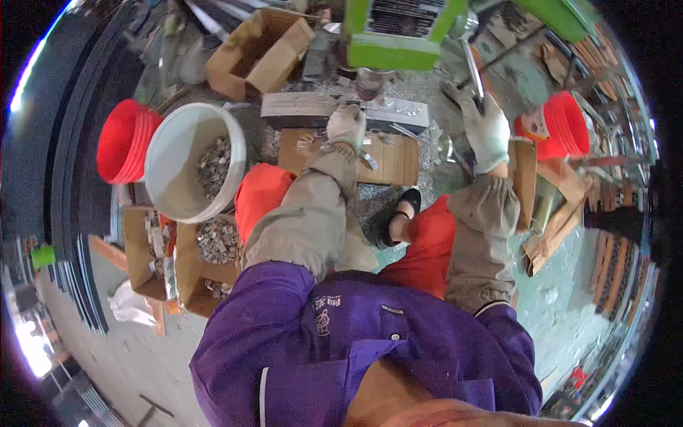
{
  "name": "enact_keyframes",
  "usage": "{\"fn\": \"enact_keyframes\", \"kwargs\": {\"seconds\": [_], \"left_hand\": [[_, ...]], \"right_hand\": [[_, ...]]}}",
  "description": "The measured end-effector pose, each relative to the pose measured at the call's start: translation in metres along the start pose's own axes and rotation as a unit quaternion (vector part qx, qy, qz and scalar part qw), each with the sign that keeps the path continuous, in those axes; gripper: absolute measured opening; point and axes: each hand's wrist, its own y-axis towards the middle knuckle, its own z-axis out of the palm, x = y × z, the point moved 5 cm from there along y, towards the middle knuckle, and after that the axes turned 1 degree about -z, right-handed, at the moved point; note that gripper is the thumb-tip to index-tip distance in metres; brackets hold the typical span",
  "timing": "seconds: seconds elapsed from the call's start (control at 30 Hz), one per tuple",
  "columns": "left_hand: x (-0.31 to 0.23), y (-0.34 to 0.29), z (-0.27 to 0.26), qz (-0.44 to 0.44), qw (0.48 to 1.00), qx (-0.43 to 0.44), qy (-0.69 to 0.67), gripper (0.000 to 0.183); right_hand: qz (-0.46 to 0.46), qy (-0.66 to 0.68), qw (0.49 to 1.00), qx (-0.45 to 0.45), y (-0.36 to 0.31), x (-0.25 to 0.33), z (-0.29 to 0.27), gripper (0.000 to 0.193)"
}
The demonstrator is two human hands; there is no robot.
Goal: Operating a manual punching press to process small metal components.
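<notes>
A green drill press (395,53) stands in front of me, its chuck (371,82) pointing down over a long metal block (299,105). My left hand (346,125), in a white glove, reaches the block just left of the chuck. Its fingers are curled together at the near edge, and whatever they pinch is hidden. To the right, my gloved right hand (486,132) is closed round the lower end of the press's lever (472,67). A flattened cardboard sheet (398,158) lies below the block with small metal bits on it.
At left, a white bucket (155,167) contains small metal pieces, beside a red bucket (122,142). Cardboard boxes (186,267) of metal pieces sit below. An open box (226,75) lies at the back left. Another red bucket (569,127) is at right, near a cardboard box (525,178).
</notes>
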Motion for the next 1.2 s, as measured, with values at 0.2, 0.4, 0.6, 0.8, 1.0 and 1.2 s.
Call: {"fn": "enact_keyframes", "kwargs": {"seconds": [0.2, 0.4, 0.6, 0.8, 1.0, 1.2], "left_hand": [[0.025, -0.006, -0.039, -0.081, 0.996, 0.017, 0.033, 0.043], [0.008, -0.031, -0.132, -0.124, 0.985, -0.011, -0.117, 0.045], [0.054, -0.090, -0.297, -0.135, 0.934, -0.081, -0.320, 0.029], [0.217, -0.185, -0.368, -0.303, 0.912, -0.122, -0.248, 0.029], [0.290, -0.237, -0.381, -0.452, 0.889, -0.069, -0.027, 0.026], [0.187, -0.161, -0.397, -0.157, 0.970, -0.079, 0.166, 0.035]], "right_hand": [[-0.048, 0.050, 0.997, 0.023, 0.014, -0.017, 0.009, 0.042], [-0.035, 0.095, 0.994, 0.045, 0.025, -0.043, 0.019, 0.038], [-0.022, 0.160, 0.982, 0.101, 0.029, -0.034, 0.015, 0.042], [-0.040, 0.091, 0.990, 0.098, 0.043, -0.052, 0.026, 0.046], [-0.019, 0.113, 0.985, 0.127, 0.027, -0.038, 0.021, 0.054], [-0.057, 0.064, 0.996, 0.033, 0.029, -0.026, 0.021, 0.048]]}}
